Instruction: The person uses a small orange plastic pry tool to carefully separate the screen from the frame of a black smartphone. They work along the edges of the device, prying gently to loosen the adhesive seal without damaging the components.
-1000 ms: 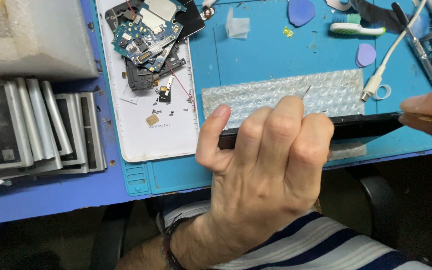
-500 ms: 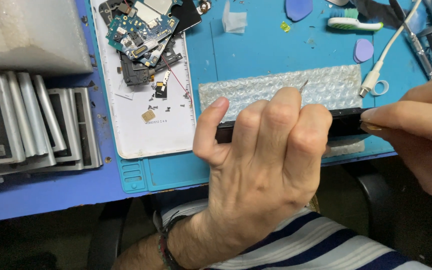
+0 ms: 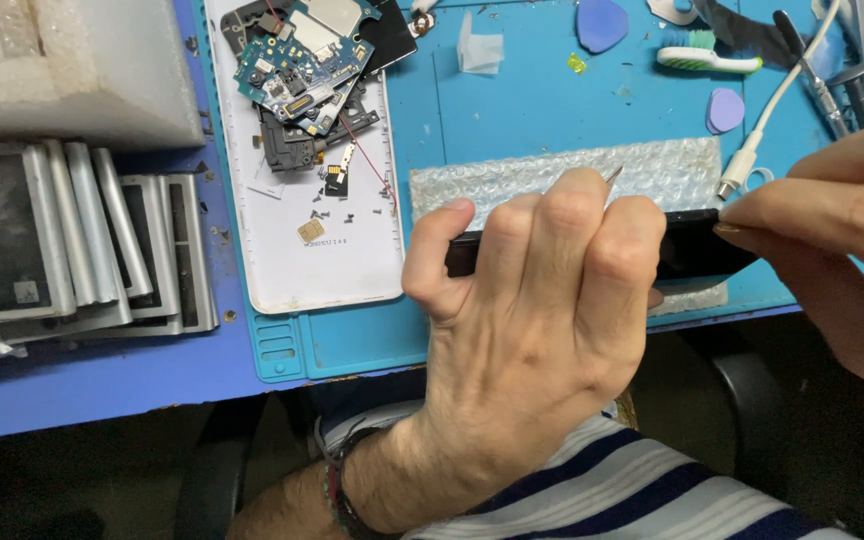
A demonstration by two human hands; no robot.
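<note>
My left hand (image 3: 542,300) wraps over a thin black tablet-like device (image 3: 697,250) held on edge above the blue mat's (image 3: 522,100) near side. A metal tool tip (image 3: 613,174) pokes out past my left fingers. My right hand (image 3: 822,220) comes in from the right, with its thumb and fingers pinching the device's right end. Behind the device lies a sheet of bubble wrap (image 3: 572,170). Most of the device is hidden by my left hand.
A white back cover (image 3: 322,250) holds circuit boards (image 3: 302,60), small screws and loose parts. Several stacked tablets (image 3: 72,240) lie at the left below a foam block (image 3: 82,70). A brush (image 3: 707,60), plastic picks (image 3: 602,22), a white cable (image 3: 752,160) and tools sit at the back right.
My right hand has come in from the right edge and closed its fingertips on the device's right end. My left hand has kept its grip.
</note>
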